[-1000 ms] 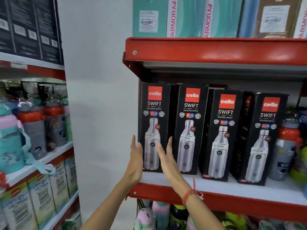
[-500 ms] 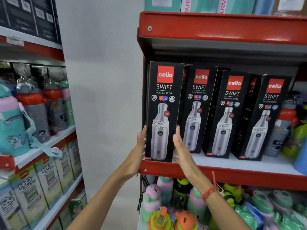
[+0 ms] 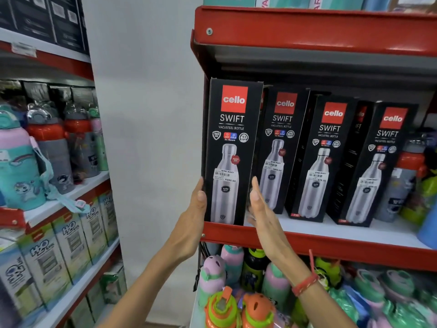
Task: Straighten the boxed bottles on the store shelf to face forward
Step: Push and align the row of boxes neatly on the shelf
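Observation:
Several black Cello Swift bottle boxes stand on a red-edged shelf (image 3: 331,242). The leftmost box (image 3: 233,129) faces forward at the shelf's front lip. My left hand (image 3: 194,218) presses flat against its left side, and my right hand (image 3: 262,209) lies flat along its right side, so the box sits between both palms. The second box (image 3: 281,143), third box (image 3: 324,159) and fourth box (image 3: 378,166) stand further back, turned slightly to the left, their side panels showing.
The red shelf above (image 3: 319,29) hangs close over the box tops. Loose coloured bottles (image 3: 411,176) crowd the shelf's right end, and more bottles (image 3: 236,292) fill the level below. A second rack (image 3: 59,204) with bottles and boxes stands at left, beyond a white wall.
The leftmost box has come forward from the row to the shelf's front lip, with both my hands sliding onto its sides. The camera has moved closer and tilted down.

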`<state>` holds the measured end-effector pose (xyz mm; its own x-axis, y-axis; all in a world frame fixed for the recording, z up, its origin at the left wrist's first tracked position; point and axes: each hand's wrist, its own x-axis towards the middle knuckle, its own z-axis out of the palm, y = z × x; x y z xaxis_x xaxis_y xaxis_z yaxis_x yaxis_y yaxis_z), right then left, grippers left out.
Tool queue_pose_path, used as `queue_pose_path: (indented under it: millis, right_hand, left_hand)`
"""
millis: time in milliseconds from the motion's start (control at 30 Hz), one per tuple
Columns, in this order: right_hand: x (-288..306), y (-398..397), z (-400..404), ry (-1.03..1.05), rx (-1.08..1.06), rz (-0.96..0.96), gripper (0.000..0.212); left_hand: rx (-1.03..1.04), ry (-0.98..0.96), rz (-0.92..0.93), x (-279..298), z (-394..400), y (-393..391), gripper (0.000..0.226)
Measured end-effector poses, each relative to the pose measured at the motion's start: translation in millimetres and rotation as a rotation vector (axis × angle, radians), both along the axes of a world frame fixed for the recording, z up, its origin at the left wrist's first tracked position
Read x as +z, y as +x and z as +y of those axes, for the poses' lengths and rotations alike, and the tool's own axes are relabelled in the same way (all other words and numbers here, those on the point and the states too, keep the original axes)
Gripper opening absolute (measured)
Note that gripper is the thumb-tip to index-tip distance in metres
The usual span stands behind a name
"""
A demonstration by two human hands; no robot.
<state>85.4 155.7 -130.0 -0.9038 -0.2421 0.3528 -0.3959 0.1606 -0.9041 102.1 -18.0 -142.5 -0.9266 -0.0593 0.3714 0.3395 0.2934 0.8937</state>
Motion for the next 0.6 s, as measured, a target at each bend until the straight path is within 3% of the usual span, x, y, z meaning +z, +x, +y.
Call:
queue_pose_path:
  millis: [100,167,233,300,367,433,600]
  right_hand:
    - [6,-12,15,-0.108,-0.141,0.034,0.079]
    - [9,-21,29,-0.155,-0.208,0.034,0.072]
    - [5,-28,42,-0.190,-0.235,-0.003,0.064]
    - [-2,-35,53,-0.184,-0.249,-0.055,0.069]
    - [-6,-41,60,-0.147,-0.255,-0.110,0.073]
    - [-7,-48,64,-0.123,-0.250,-0.173,0.075]
    - [2,-61,59,-0.018,-0.281,-0.212,0.079]
  left_hand:
    - [0.319,-0.048,0.330,9,24,7,0.062]
    - [0.314,-0.086,0.475,16,45,8,0.045]
    - [0.202,-0.144,0.504,16,71,6,0.041]
    - [0.045,-0.063,0.371,12,96,1,0.052]
    - [-0.096,0.033,0.114,8,116,-10,0.073]
    - [-0.114,0.027,-0.049,6,131,-25,0.087]
    - [-0.070,0.148,-0.220,15,141,-56,0.103]
